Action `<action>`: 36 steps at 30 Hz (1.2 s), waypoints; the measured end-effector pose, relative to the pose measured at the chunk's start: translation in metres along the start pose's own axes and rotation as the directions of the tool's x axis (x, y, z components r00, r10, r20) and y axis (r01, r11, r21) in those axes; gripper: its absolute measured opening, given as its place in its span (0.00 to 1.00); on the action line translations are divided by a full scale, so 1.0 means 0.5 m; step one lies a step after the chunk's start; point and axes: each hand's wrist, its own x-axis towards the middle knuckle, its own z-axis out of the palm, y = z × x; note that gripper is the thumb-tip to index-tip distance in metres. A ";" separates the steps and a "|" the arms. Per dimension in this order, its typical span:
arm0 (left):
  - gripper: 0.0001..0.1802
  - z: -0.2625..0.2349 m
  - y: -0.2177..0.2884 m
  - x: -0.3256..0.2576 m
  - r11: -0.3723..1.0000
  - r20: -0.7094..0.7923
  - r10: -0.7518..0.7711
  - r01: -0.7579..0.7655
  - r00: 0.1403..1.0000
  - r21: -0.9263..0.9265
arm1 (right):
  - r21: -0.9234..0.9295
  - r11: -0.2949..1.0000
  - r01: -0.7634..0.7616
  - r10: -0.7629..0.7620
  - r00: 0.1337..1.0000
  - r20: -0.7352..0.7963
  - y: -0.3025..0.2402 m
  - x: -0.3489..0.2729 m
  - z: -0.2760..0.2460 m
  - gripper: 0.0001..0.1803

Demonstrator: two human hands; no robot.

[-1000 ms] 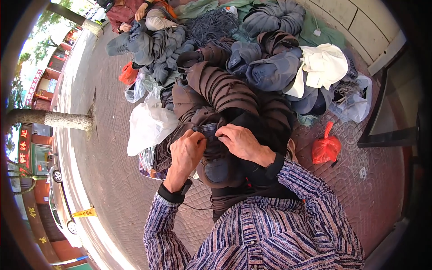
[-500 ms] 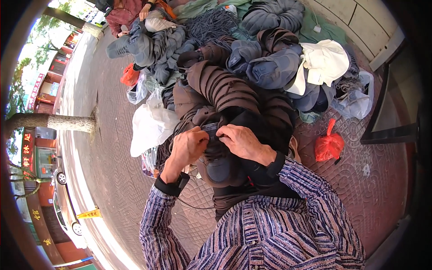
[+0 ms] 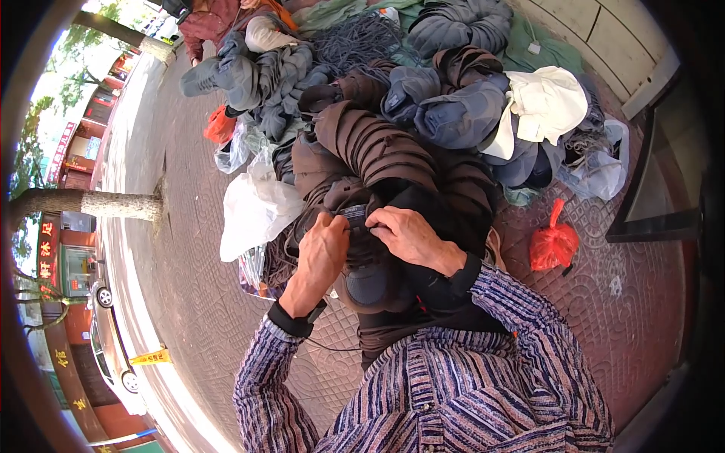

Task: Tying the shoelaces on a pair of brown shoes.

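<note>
My left hand (image 3: 321,253) and my right hand (image 3: 408,235) both grip a dark cap (image 3: 368,266) held in front of my chest, fingers pinching its grey-blue edge at the top. The cap's rounded crown hangs below my hands. Just beyond it lies a long stack of nested brown caps (image 3: 377,147) on the paved ground. I wear a striped shirt, with a dark band on my left wrist.
Stacks of blue and grey caps (image 3: 445,106), a white cloth (image 3: 547,102) and green fabric lie ahead. White plastic bags (image 3: 253,204) sit to the left, a red bag (image 3: 553,245) to the right. Another person (image 3: 226,23) crouches at the top. A tree trunk (image 3: 106,204) stands left.
My hands have shifted slightly on the cap's edge, and the view has tilted a little. The piles have not moved.
</note>
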 end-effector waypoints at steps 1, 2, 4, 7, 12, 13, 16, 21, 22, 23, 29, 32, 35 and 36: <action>0.06 -0.003 0.000 0.002 0.998 0.045 0.039 -0.041 0.998 0.047 | 0.002 1.000 0.002 -0.002 1.000 -0.001 0.000 0.001 0.000 0.06; 0.05 0.007 -0.009 0.002 0.997 0.016 0.036 -0.037 0.999 0.074 | 0.014 1.000 0.003 -0.003 1.000 -0.002 -0.001 0.002 -0.001 0.05; 0.05 0.016 -0.013 0.005 0.977 0.029 0.106 -0.109 0.994 0.184 | 0.025 1.000 -0.001 0.001 1.000 -0.005 -0.004 0.000 -0.004 0.04; 0.03 0.038 -0.019 0.005 0.951 0.044 0.145 -0.152 0.988 0.268 | 0.030 1.000 0.005 -0.005 1.000 0.007 -0.005 0.004 0.000 0.04; 0.03 0.022 -0.005 -0.011 0.983 -0.103 0.108 -0.091 0.989 0.158 | 0.011 1.000 0.009 -0.009 0.999 -0.044 0.003 -0.001 0.002 0.03; 0.03 0.023 -0.005 -0.010 0.984 -0.104 0.106 -0.089 0.989 0.156 | 0.010 1.000 0.009 -0.009 0.999 -0.041 0.003 -0.001 0.001 0.03; 0.04 0.026 -0.005 0.002 0.948 -0.009 0.109 -0.101 0.994 0.302 | -0.008 0.999 0.038 -0.038 0.998 -0.055 0.005 0.004 0.004 0.03; 0.06 0.037 0.004 -0.006 0.988 -0.007 0.035 -0.034 0.999 0.149 | 0.003 1.000 0.022 -0.022 0.999 -0.042 0.002 0.005 0.006 0.03; 0.10 0.027 0.005 -0.006 0.966 -0.102 0.137 -0.110 0.985 0.234 | 0.000 1.000 0.019 -0.019 0.999 -0.043 0.003 0.004 0.004 0.03; 0.13 0.017 0.007 -0.004 0.930 -0.187 0.243 -0.174 0.952 0.323 | 0.010 1.000 0.023 -0.022 0.998 -0.054 0.005 0.002 0.002 0.03; 0.29 -0.025 -0.078 0.081 0.995 0.299 0.064 -0.038 0.952 -0.094 | 0.037 0.998 0.054 -0.052 0.997 -0.065 -0.006 0.004 0.003 0.05; 0.27 -0.043 -0.074 0.109 0.961 0.531 0.132 0.023 0.837 -0.274 | 0.053 0.995 0.080 -0.074 0.992 -0.097 -0.002 0.005 0.000 0.06; 0.24 -0.028 -0.093 0.106 0.898 0.535 0.123 0.136 0.836 -0.418 | 0.004 0.994 0.105 -0.105 0.992 -0.071 -0.008 0.002 0.004 0.07; 0.24 -0.024 -0.093 0.105 0.896 0.535 0.126 0.135 0.835 -0.422 | -0.049 0.993 0.110 -0.111 0.993 -0.033 -0.009 0.003 0.004 0.07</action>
